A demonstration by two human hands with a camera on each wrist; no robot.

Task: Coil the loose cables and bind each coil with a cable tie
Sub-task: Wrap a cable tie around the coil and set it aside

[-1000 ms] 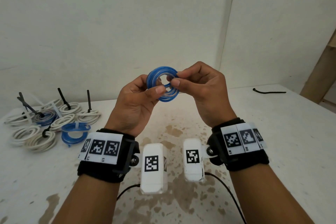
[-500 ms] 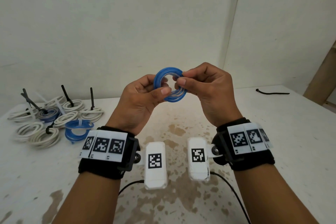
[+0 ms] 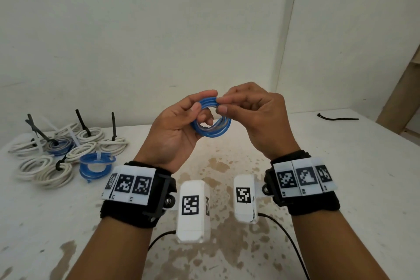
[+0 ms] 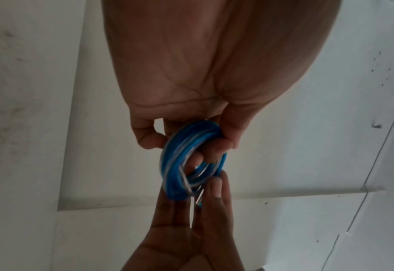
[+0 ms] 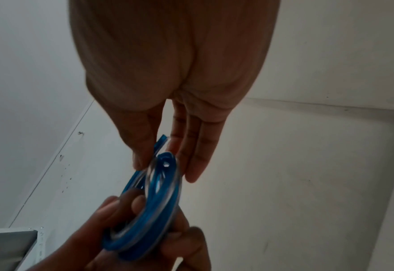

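Blue cable coil [image 3: 211,120] held in air above the desk [image 3: 341,177], centre of head view, between both hands. Left hand [image 3: 177,129] at the coil's 9 o'clock, palm turned up, fingers curled through the ring, thumb on top: grip closed on the coil [image 4: 186,161]. Right hand [image 3: 254,116] at 3 o'clock, thumb and forefinger pinching the coil's upper strands, other fingers loosely bent; right wrist view shows a free cable end [image 5: 161,142] between thumb and fingers. Both forearms raised, wrists bent inward. Bound white and blue coils [image 3: 66,154] with black ties lie on the desk at 9 o'clock. Loose black cable tie [image 3: 336,118] at 2 o'clock, well apart.
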